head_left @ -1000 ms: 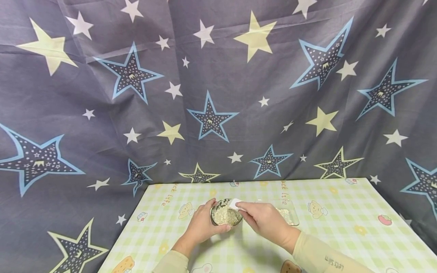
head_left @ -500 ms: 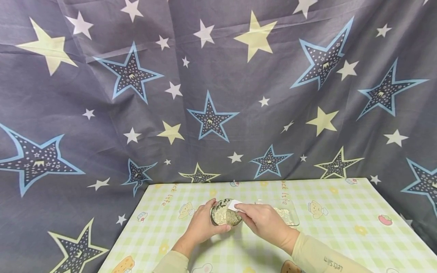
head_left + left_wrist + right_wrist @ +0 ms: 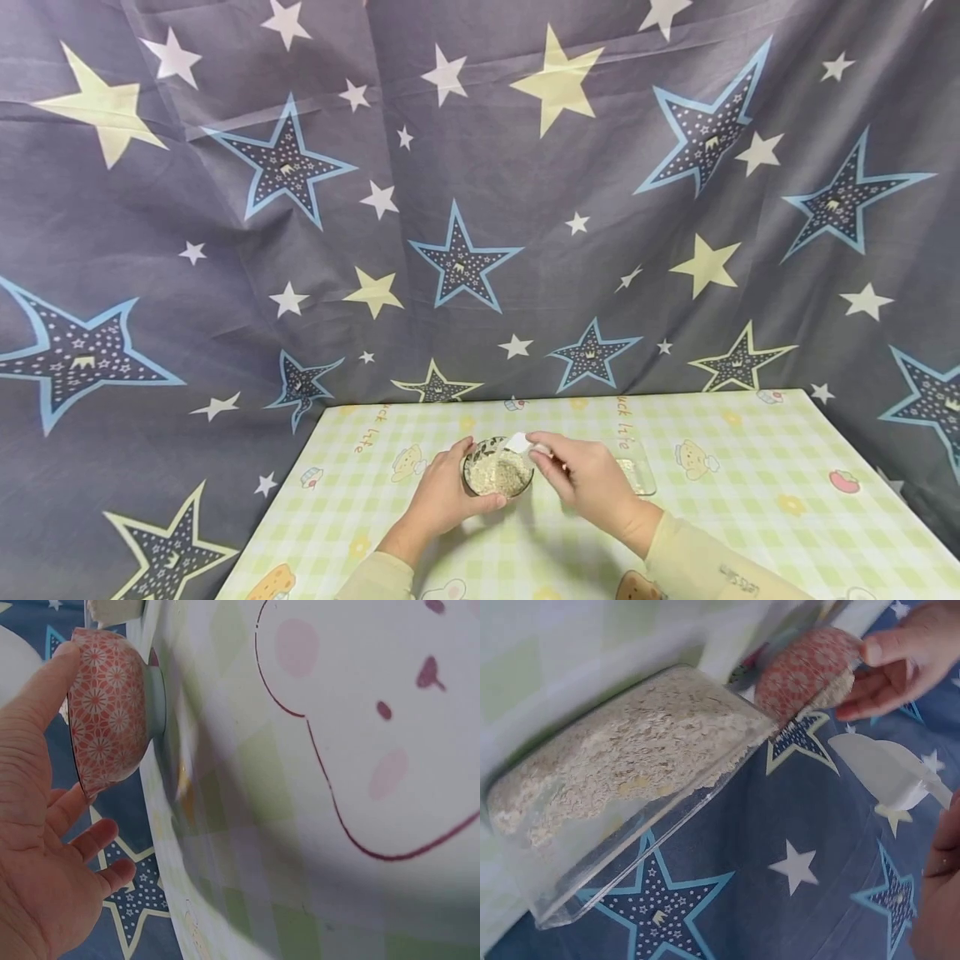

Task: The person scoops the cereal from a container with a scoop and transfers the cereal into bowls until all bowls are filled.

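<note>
My left hand (image 3: pixel 442 492) grips a small round bowl (image 3: pixel 112 712) by its rim, thumb on the near side and fingers on the far side. Red with white flowers outside, the bowl holds a heap of oat flakes (image 3: pixel 498 475). Just over the bowl's right edge, my right hand (image 3: pixel 596 483) pinches the handle of a white scoop (image 3: pixel 889 769). No flakes show in the scoop in the right wrist view. Right of the bowl stands a clear rectangular container (image 3: pixel 652 847) with more oat flakes in it, partly hidden behind my right hand in the head view.
A green-and-white checked cloth (image 3: pixel 720 517) with cartoon prints covers the table. Behind the table hangs a dark curtain (image 3: pixel 495 350) patterned with stars.
My right hand has drawn back a little to the right and up with the scoop, whose tilt has changed. The left hand and bowl have stayed in place.
</note>
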`<action>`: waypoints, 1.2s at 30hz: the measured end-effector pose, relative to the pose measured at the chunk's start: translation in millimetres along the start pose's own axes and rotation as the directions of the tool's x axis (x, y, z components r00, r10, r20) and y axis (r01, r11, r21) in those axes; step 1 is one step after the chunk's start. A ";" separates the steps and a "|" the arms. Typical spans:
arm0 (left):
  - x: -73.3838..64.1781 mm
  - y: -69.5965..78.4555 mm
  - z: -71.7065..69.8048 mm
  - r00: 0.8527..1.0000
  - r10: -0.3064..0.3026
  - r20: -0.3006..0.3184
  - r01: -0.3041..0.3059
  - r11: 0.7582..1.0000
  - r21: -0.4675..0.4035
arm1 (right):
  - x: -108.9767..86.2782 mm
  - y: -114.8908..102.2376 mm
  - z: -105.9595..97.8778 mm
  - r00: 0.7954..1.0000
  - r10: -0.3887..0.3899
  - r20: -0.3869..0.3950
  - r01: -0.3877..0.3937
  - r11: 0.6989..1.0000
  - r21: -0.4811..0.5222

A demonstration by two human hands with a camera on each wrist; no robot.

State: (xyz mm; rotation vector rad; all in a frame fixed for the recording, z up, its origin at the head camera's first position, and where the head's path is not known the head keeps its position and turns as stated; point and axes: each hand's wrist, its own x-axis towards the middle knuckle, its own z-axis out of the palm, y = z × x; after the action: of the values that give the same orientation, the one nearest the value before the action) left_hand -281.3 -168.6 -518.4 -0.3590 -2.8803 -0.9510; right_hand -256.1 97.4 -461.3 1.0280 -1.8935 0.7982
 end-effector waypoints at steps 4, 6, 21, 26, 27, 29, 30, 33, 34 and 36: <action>0.2 1.3 1.3 1.000 -0.005 -0.005 0.005 1.000 0.004 | 1.3 5.1 -11.2 0.988 0.129 -0.083 -0.121 0.988 0.098; 0.0 2.6 1.1 1.000 -0.011 0.001 0.011 1.000 0.005 | 0.6 8.7 -18.6 0.976 0.183 -0.119 -0.169 0.978 0.124; 5.5 45.0 3.0 0.992 0.090 0.088 -0.094 0.995 0.041 | -31.1 55.3 -81.8 0.896 0.439 -0.065 -0.442 0.895 -0.060; 11.1 70.7 16.3 0.980 0.134 0.147 -0.149 0.984 0.094 | -35.5 61.8 -86.4 0.894 0.447 -0.035 -0.449 0.892 -0.055; 13.1 75.2 19.5 0.978 0.143 0.152 -0.160 0.981 0.107 | -35.6 62.6 -86.7 0.892 0.452 -0.024 -0.453 0.890 -0.048; 17.5 83.7 26.1 0.975 0.158 0.154 -0.178 0.975 0.131 | -35.3 64.6 -86.5 0.886 0.465 0.003 -0.464 0.885 -0.030; 19.7 87.6 29.4 0.975 0.162 0.155 -0.184 0.973 0.140 | -34.9 65.6 -86.0 0.883 0.469 0.020 -0.469 0.883 -0.020; 26.2 97.6 39.0 0.974 0.169 0.154 -0.193 0.967 0.163 | -32.7 69.1 -83.0 0.876 0.475 0.083 -0.477 0.879 0.005; 28.0 100.1 41.9 0.973 0.171 0.153 -0.196 0.967 0.165 | -31.6 70.3 -81.6 0.876 0.471 0.105 -0.475 0.880 0.013; 31.5 104.4 46.9 0.973 0.166 0.158 -0.193 0.966 0.174 | -29.1 72.4 -78.8 0.877 0.457 0.149 -0.465 0.885 0.019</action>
State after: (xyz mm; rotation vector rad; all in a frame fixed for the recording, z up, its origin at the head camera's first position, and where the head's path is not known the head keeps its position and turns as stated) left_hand -286.3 -53.2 -490.9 -0.6827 -2.9666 -0.6416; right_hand -281.6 205.4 -460.5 0.6770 -2.2927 1.0747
